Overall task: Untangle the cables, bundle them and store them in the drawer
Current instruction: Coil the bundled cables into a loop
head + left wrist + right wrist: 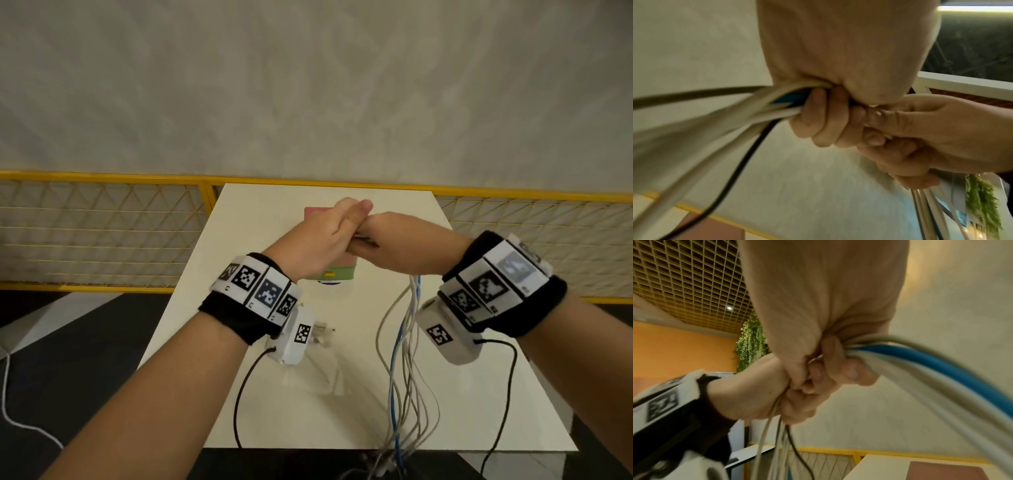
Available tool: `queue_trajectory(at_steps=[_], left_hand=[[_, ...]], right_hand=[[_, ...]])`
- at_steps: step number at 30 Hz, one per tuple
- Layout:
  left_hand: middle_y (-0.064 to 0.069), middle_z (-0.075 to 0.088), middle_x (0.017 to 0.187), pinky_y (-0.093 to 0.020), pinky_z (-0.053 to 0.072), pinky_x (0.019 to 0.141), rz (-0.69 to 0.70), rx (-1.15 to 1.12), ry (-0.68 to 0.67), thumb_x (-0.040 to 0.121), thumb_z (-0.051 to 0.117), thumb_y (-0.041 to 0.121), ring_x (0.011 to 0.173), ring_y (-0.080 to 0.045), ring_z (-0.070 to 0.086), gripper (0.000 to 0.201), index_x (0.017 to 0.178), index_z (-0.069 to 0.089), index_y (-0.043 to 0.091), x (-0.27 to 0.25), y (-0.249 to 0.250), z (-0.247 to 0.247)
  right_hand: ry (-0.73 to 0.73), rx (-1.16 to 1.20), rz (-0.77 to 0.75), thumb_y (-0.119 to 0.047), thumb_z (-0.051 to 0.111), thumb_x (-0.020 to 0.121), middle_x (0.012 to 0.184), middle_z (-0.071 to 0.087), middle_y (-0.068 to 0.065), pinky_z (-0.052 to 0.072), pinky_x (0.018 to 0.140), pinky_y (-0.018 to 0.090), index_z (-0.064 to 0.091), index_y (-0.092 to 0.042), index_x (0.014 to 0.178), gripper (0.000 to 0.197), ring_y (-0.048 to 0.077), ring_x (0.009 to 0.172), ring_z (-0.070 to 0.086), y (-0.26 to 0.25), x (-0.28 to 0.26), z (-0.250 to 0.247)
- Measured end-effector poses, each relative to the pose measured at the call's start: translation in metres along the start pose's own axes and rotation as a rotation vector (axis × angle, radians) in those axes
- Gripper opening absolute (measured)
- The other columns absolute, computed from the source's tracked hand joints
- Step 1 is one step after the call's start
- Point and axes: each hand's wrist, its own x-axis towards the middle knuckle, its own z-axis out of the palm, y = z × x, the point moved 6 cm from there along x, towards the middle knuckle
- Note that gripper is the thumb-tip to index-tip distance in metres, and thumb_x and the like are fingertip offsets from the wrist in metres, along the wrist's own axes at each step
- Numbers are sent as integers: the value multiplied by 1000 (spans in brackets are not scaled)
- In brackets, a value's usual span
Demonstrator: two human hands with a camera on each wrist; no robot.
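Note:
Both hands are raised above the white table point(260, 394) and meet knuckle to knuckle. My left hand point(325, 236) grips a bunch of white, blue and black cables point(774, 104) in a closed fist point(824, 120). Pressed against it, my right hand point(397, 246) clenches the same bundle point(920, 365) with its fingers point(840, 368) curled round. Loose white and blue cable lengths point(400, 359) hang from under the right hand and trail over the table's front edge. Behind and below the hands stands the small drawer unit point(330, 272), pink on top, green front, yellow handle; it is partly hidden.
Small pale plugs or clips point(322, 334) lie on the table under my left wrist. A yellow mesh fence point(102, 233) runs behind the table. Thin black leads point(239, 394) hang from both wrist cameras. Dark floor lies on either side.

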Motion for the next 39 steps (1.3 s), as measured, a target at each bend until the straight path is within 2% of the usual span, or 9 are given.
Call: queue_trajectory(at_steps=[3,5,7,14,18,22,27,34,39], left_hand=[[7,61,77,-20,44,67,29,137,-43,95,38,55,72,-1,57,63,149,27,25,-7,5,0],[-1,66,96,-29,49,76,5,205,-86,92,46,57,86,-12,62,65,147,33,23,-7,0,3],[-9,67,107,-41,50,85,-16,315,-136,95,46,54,95,-23,63,53,130,53,15,-5,-3,5],[6,52,70,-25,34,59,69,255,97,101,41,43,68,-10,54,29,88,57,22,-9,6,-30],[8,43,57,-25,34,54,93,17,313,102,39,43,48,-3,40,39,69,44,23,-7,10,-52],[8,33,48,-20,27,43,75,-326,441,104,36,42,38,-6,30,44,68,41,17,-1,19,-78],[3,26,52,-17,23,39,148,-509,477,104,36,40,38,-7,24,41,69,37,19,-3,43,-107],[9,29,49,-17,22,37,90,-468,384,103,39,39,38,-5,23,39,70,40,19,0,23,-94],[9,30,50,-17,21,37,49,-472,372,102,42,40,40,-6,23,39,69,40,20,-3,8,-91]], right_hand=[[-68,171,74,-14,64,81,61,55,-8,37,49,18,55,-20,70,16,6,51,48,17,4,-7],[-60,67,162,-16,66,78,66,55,1,36,50,23,59,-13,76,8,15,57,48,34,10,-7],[17,-27,183,-23,66,79,72,57,0,39,56,29,57,-11,87,17,20,64,49,42,14,-6],[492,324,-76,-17,52,95,71,49,-11,39,56,20,42,-13,108,17,7,59,49,36,8,10],[388,658,-37,-16,35,101,75,46,-5,48,61,31,37,-27,102,11,10,58,49,51,8,61],[240,542,28,-20,29,102,78,48,6,48,67,27,37,-7,115,20,19,66,55,66,15,105],[109,317,69,-20,32,101,83,42,-3,40,75,34,35,-33,88,19,20,78,49,100,21,133],[-135,-24,392,-19,37,101,105,39,12,48,79,40,54,-5,100,23,31,83,51,141,38,113],[319,86,549,-5,42,97,119,44,24,41,85,31,60,-1,110,22,32,85,53,175,39,54]])
